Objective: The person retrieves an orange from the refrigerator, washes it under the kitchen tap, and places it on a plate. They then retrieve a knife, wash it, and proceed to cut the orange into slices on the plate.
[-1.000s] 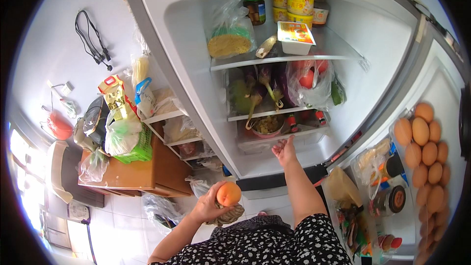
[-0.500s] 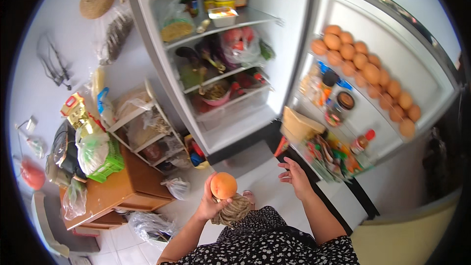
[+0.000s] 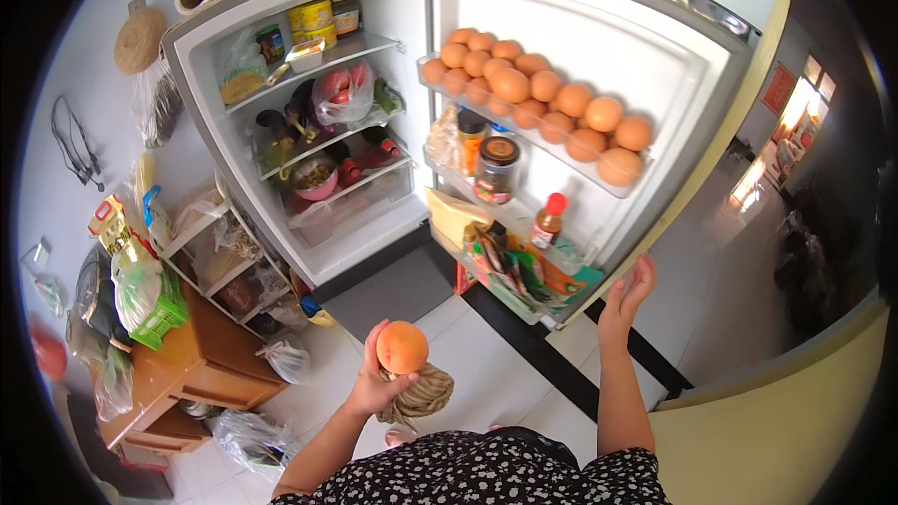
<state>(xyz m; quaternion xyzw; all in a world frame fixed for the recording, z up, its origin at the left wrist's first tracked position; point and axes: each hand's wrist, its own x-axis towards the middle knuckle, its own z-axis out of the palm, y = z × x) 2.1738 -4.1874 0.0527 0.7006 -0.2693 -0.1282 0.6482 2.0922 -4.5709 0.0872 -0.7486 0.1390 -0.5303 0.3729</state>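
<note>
In my left hand (image 3: 371,383) is an orange-yellow peach (image 3: 402,346), with the fingers curled round its side and the thumb below. Just under it hangs a beige, twisted rope-like bundle (image 3: 423,395); whether the hand grips this too, I cannot tell. My right hand (image 3: 629,301) is raised at the lower outer edge of the refrigerator door (image 3: 683,103), fingers stretched upward and holding nothing. It seems to touch the door edge. The refrigerator (image 3: 374,243) stands wide open, its shelves holding jars, eggplants, bagged red produce and a pink bowl (image 3: 315,180).
Brown eggs (image 3: 510,84) fill the upper door rack; jars, a red-capped bottle (image 3: 549,220) and packets sit below. At left stand a wooden cabinet (image 3: 206,346) with a green basket (image 3: 159,318) and a white shelf rack (image 3: 201,224). Plastic bags (image 3: 253,440) lie on the floor.
My view has turned to the right. My right hand has moved out to the door's outer edge, and the door now stands less far open. The peach stays in my left hand.
</note>
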